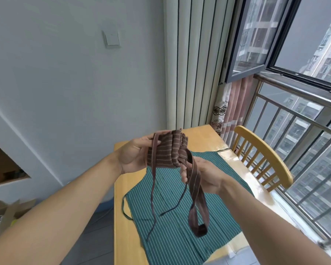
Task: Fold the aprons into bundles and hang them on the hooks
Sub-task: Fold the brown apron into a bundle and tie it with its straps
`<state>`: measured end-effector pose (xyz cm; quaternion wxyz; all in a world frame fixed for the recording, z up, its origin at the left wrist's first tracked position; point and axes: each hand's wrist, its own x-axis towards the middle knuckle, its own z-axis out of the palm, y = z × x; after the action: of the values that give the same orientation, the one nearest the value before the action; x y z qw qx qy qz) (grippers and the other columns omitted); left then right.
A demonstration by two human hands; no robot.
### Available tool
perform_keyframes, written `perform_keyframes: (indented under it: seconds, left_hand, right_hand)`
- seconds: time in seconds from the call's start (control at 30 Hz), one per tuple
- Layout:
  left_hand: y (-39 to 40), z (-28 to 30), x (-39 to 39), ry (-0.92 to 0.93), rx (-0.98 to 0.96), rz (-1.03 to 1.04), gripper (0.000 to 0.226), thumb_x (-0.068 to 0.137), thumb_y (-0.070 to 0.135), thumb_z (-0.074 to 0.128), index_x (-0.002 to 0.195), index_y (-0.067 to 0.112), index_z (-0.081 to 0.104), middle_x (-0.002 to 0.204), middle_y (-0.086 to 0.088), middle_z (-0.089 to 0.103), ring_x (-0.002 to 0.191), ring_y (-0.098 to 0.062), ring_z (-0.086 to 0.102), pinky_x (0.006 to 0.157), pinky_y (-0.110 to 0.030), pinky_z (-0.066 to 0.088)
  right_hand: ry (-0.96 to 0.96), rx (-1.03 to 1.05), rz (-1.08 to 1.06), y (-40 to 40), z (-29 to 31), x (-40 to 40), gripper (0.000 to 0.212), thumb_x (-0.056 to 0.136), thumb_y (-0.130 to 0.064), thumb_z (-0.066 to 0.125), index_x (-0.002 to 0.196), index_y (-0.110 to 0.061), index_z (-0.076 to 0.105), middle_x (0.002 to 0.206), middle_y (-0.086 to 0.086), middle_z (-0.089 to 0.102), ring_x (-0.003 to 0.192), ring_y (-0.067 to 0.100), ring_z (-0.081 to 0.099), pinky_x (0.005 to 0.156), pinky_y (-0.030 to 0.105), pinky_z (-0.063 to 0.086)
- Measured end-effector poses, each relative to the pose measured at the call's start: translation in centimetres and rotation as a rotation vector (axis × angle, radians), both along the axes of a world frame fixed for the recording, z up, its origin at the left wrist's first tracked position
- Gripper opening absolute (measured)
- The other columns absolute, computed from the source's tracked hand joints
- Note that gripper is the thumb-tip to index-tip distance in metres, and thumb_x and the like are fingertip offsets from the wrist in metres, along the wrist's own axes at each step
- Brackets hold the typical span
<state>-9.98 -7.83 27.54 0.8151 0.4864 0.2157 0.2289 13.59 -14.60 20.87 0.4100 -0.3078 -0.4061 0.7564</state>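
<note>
**Brown apron bundled in hand, straps still loose**

While the green apron (180, 217) lies spread flat on the table (118, 217), untouched, the work in hand is the brown apron (166, 150), held up in the air above it. By the look of it the folding of this one is nearly done: its body is gathered into a thick pleated wad, and only the straps are left to deal with.

The left hand (134, 153) grips the wad from the side, fingers behind the cloth and thumb toward the front. The right hand (201, 176) sits just below and beside it, its fingers curled round the wide neck loop (197, 213), which droops in a long hanging bight. Two thin ties (153, 197) dangle free, well down toward the green apron.

Next, I judge, the loose ties need winding round the wad to lock it, with the loop kept free for a hook. That calls for a firm left-hand grip so the pleats do not spring open, and for gathering the ties before they snag.

No hooks are in view. A chair (264, 155) stands at the table's window side.

No brand, label or legible writing shows on either apron or elsewhere.
</note>
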Motion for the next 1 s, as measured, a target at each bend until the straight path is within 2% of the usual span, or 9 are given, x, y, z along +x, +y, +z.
perform_keyframes:
  seconds: [0.1,0.2,0.3,0.4,0.5,0.57,0.67,0.83,1.0]
  left_hand:
    - [-0.2,0.6,0.4,-0.046,-0.018,-0.016,0.039,0.087,0.020,0.070,0.126,0.016,0.069,0.121,-0.015,0.066,0.106,-0.028,0.067,0.113,-0.054,0.039]
    - [-0.6,1.0,2.0,0.013,-0.036,0.204,0.027,0.093,0.017,0.060,0.117,0.011,0.071,0.103,-0.012,0.072,0.089,-0.023,0.070,0.083,-0.034,0.058]
    - [-0.2,0.6,3.2,0.090,-0.070,0.453,0.028,0.100,0.007,0.051,0.125,0.004,0.064,0.098,-0.015,0.072,0.085,-0.023,0.070,0.067,-0.032,0.061]
    - [0.5,0.0,3.1,0.248,-0.041,0.578,0.024,0.102,0.004,0.049,0.119,0.003,0.066,0.096,-0.015,0.073,0.085,-0.024,0.071,0.064,-0.037,0.061]
    - [0.6,-0.2,2.5,0.371,0.017,0.590,0.020,0.101,0.005,0.052,0.112,0.007,0.068,0.092,-0.012,0.074,0.081,-0.023,0.071,0.063,-0.037,0.058]
    - [0.7,-0.5,2.1,0.406,0.034,0.588,0.020,0.100,0.006,0.053,0.111,0.008,0.070,0.091,-0.011,0.074,0.081,-0.022,0.070,0.065,-0.036,0.057]
    - [0.8,-1.2,2.0,0.408,0.060,0.628,0.019,0.100,0.005,0.054,0.113,0.006,0.069,0.094,-0.012,0.075,0.084,-0.023,0.071,0.068,-0.038,0.059]
    - [1.8,-3.1,1.7,0.702,0.488,0.836,0.018,0.097,0.014,0.064,0.109,0.026,0.071,0.101,0.001,0.074,0.089,-0.016,0.070,0.071,-0.029,0.059]
    - [1.7,-3.8,0.9,0.862,0.830,0.652,0.029,0.093,0.015,0.066,0.116,0.031,0.071,0.112,-0.001,0.059,0.103,-0.017,0.061,0.092,-0.032,0.051]
  right_hand:
    - [-0.010,0.003,-0.259,0.8,-0.7,-1.7,0.015,0.090,-0.023,0.069,0.077,-0.019,0.077,0.076,0.004,0.059,0.060,0.014,0.051,0.054,0.023,0.044]
    - [-0.202,0.220,-0.418,1.3,-2.7,-4.2,0.023,0.100,-0.020,0.060,0.083,-0.028,0.074,0.071,-0.008,0.065,0.053,0.004,0.051,0.049,0.016,0.041]
    - [-0.083,0.252,-0.547,0.0,-5.4,-6.6,0.029,0.101,-0.017,0.056,0.124,0.000,0.062,0.099,0.002,0.078,0.081,0.007,0.074,0.072,0.016,0.057]
    - [0.068,0.184,-0.479,-1.4,-7.0,-7.5,0.034,0.106,-0.004,0.042,0.133,0.016,0.049,0.108,0.008,0.077,0.096,0.015,0.074,0.083,0.020,0.058]
    - [-0.028,0.126,-0.466,-1.6,-6.1,-7.6,0.059,0.091,-0.038,0.071,0.105,0.018,0.061,0.084,0.028,0.064,0.071,0.030,0.066,0.065,0.029,0.059]
    - [0.070,0.039,-0.429,-1.4,-5.8,-7.0,0.052,0.080,-0.050,0.082,0.104,-0.005,0.073,0.060,0.003,0.056,0.044,0.011,0.051,0.039,0.019,0.043]
    - [0.182,-0.102,-0.451,-1.2,-5.1,-6.8,0.064,0.082,-0.062,0.074,0.123,-0.014,0.067,0.063,-0.007,0.050,0.044,0.001,0.040,0.039,0.016,0.031]
    - [-0.390,-0.031,-0.522,-2.1,-2.5,-7.6,0.024,0.100,-0.044,0.059,0.113,-0.033,0.075,0.062,-0.015,0.054,0.052,-0.003,0.040,0.050,0.015,0.030]
    - [-0.818,0.248,-0.525,-2.6,1.0,-5.9,0.033,0.103,-0.043,0.054,0.086,-0.020,0.069,0.064,-0.002,0.056,0.045,0.008,0.037,0.047,0.025,0.031]
